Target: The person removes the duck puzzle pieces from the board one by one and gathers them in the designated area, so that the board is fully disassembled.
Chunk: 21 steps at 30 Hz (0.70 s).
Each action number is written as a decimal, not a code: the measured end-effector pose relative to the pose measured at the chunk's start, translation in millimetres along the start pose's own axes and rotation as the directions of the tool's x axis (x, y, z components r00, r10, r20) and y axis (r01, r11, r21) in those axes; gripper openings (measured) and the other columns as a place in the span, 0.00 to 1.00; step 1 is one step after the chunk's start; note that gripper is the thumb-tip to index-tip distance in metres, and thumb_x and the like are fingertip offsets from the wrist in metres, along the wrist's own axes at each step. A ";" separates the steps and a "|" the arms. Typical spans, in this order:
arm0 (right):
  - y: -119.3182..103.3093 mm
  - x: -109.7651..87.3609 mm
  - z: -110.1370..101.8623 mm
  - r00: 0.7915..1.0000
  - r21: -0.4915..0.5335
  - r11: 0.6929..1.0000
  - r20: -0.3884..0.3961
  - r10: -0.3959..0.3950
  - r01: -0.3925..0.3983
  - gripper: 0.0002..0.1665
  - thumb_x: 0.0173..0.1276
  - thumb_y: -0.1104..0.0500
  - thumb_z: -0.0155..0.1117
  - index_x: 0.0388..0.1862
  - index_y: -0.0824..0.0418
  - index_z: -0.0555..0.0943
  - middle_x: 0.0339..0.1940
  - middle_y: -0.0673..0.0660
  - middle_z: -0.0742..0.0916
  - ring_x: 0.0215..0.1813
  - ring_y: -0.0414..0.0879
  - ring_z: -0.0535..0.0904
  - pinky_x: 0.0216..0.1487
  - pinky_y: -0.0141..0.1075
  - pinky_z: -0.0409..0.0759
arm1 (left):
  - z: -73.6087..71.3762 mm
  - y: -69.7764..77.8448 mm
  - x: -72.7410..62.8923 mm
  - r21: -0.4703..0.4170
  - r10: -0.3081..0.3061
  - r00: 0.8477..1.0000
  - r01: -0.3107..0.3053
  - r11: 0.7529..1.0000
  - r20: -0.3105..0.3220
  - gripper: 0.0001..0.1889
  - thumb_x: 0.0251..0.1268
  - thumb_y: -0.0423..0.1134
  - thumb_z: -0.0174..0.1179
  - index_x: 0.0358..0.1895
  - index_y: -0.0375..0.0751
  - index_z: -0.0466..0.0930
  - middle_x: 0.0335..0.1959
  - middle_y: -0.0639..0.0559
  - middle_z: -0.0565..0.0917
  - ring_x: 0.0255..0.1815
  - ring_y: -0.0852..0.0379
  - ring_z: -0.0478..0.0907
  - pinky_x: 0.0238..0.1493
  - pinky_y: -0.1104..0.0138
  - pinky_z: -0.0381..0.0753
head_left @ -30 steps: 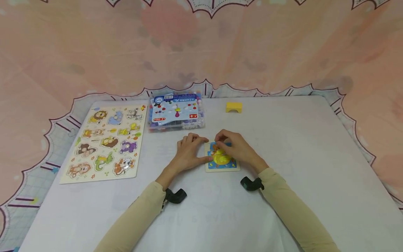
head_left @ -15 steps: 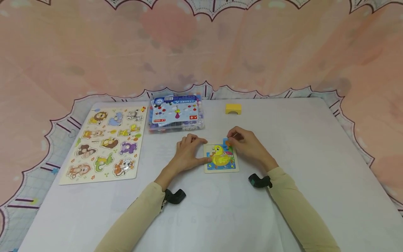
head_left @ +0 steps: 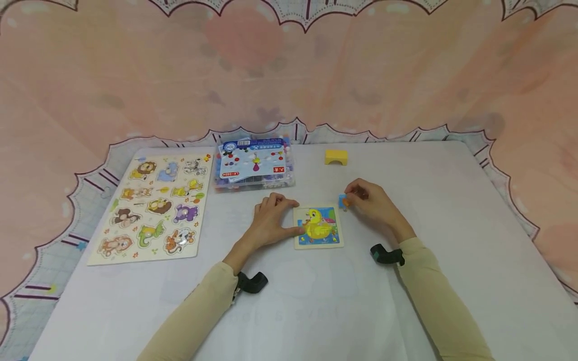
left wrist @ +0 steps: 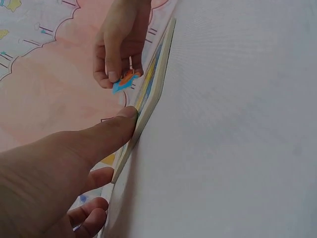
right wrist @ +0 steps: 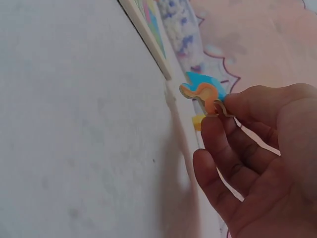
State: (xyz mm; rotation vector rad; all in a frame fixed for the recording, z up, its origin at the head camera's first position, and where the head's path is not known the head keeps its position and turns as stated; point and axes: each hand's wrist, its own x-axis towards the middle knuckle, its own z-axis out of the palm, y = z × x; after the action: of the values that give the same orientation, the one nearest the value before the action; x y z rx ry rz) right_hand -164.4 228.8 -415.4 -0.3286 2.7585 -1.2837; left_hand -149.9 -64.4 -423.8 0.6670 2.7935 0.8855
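On the white tabletop (head_left: 311, 311), nearest: duck puzzle board (head_left: 319, 230), left hand (head_left: 270, 218) loosely spread, not clenched, thumb pressing its left side, fingertip at far-left corner. Right hand (head_left: 375, 201) pinches blue-and-orange puzzle piece (right wrist: 204, 88), just beside board's far-right corner. Left, animal board (head_left: 159, 219). Farther, clear box (head_left: 253, 186) with printed label; yellow arch block (head_left: 336, 156) near far edge.

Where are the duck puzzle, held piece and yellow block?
Duck puzzle (head_left: 318, 230), head view: the duck's body.
Held piece (right wrist: 206, 90), right wrist view: middle of its printed face.
Yellow block (head_left: 336, 156), head view: just above its arch.
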 end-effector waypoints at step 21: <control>11.8 -0.1 -6.8 0.996 -0.077 0.993 0.019 0.088 -0.087 0.10 0.71 0.58 0.56 0.47 0.61 0.77 0.43 0.58 0.83 0.42 0.49 0.76 0.44 0.37 0.75 | 1.7 -3.3 -0.3 0.017 0.021 1.000 -0.021 1.000 -0.007 0.32 0.49 0.59 0.68 0.59 0.55 0.74 0.55 0.47 0.68 0.55 0.47 0.62 0.61 0.50 0.58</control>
State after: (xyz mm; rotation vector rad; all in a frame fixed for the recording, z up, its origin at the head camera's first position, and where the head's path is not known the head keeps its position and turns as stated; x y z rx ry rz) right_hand -167.3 241.3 -420.0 -0.2231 2.7740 -1.1507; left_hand -150.4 -66.0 -427.0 0.6987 2.8078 0.8709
